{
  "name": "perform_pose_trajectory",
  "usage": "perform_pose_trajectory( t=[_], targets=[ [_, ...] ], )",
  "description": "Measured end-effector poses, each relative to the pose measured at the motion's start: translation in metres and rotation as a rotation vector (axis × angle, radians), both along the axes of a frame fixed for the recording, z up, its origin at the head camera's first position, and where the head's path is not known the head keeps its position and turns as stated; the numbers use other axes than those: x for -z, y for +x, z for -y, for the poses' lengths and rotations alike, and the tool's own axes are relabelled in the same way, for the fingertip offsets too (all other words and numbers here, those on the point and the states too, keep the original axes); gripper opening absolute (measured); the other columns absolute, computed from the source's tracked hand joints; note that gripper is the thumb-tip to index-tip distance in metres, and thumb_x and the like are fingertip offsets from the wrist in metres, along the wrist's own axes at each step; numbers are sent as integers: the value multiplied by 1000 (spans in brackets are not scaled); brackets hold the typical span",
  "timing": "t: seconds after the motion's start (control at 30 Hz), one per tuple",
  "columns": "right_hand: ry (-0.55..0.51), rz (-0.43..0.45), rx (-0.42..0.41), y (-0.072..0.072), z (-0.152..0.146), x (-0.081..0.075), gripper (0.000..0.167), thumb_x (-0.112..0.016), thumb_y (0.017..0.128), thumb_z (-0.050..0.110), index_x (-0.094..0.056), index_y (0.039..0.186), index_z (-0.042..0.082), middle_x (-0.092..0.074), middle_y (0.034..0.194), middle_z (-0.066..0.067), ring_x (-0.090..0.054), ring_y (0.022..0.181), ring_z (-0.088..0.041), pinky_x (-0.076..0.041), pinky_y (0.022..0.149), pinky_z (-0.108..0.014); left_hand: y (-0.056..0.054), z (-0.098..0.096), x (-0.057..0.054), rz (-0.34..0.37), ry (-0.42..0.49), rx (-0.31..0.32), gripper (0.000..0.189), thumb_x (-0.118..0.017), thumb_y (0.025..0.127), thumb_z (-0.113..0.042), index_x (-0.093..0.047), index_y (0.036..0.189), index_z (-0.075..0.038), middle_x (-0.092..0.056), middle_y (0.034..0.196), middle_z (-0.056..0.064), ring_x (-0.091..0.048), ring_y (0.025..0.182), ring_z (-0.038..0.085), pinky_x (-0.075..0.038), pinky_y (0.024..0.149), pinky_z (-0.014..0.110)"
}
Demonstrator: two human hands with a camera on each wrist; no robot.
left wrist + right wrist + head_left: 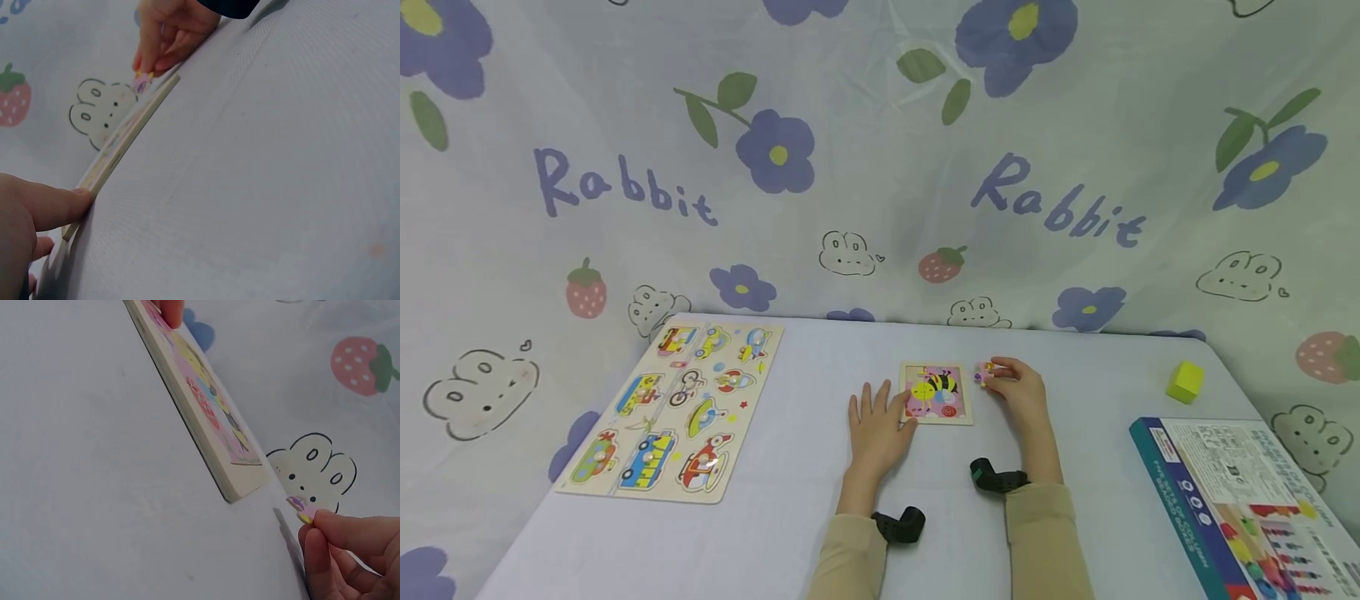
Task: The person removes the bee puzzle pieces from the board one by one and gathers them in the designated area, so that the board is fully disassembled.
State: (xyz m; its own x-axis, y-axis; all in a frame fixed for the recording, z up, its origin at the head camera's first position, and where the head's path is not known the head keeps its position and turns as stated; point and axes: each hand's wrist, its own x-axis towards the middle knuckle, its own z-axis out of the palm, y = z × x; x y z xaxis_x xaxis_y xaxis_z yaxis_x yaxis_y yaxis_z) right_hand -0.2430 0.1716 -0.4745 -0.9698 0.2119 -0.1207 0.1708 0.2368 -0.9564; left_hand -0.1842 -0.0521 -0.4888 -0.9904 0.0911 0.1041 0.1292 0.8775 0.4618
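Overall, the white desk is the largest thing, bearing at its left a board of colourful vehicles and at its right a printed box with a teal edge. Of the two hands, the left hand spreads its fingers, touching the left side of the bee puzzle; the right hand pinches a piece between thumb and fingers. The puzzle lies mid-desk between them, square, a yellow-and-black bee on pink inside a pale frame. Smaller is a yellow block near the box. Smallest, the puzzle piece, pink with purple and yellow, is just beside the frame's upper right corner. Only the head view shows the block, box and vehicles; the wrist views reveal the frame's thickness, and the left one a thumb on its edge.
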Motion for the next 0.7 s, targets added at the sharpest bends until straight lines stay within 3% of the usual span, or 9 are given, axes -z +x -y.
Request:
perform_pose_trajectory(
  t=[0.3,0.47,0.7],
  targets=[
    [141,-24,25,0,-4,5,37,-63,86,5,-57,122,1,-62,102,-17,-59,79,-12,-50,66,-14,0,0,0,-8,10,3,45,-56,89,-35,-52,130,-19,-33,146,12,-14,138,39,-3,109,56],
    [169,-58,31,2,-2,1,35,-64,84,4,-59,119,-2,-62,94,-14,-57,79,-14,-50,64,-15,-1,-1,-1,-6,0,-2,45,-55,89,-35,-52,131,-19,-33,147,11,-13,138,38,-3,109,56],
    [186,-19,14,3,-1,0,38,-61,86,5,-56,123,-2,-60,103,-18,-57,87,-19,-48,64,-12,-1,0,0,-5,0,0,45,-56,89,-34,-52,131,-19,-33,146,11,-14,138,38,-3,109,56]
  ],
)
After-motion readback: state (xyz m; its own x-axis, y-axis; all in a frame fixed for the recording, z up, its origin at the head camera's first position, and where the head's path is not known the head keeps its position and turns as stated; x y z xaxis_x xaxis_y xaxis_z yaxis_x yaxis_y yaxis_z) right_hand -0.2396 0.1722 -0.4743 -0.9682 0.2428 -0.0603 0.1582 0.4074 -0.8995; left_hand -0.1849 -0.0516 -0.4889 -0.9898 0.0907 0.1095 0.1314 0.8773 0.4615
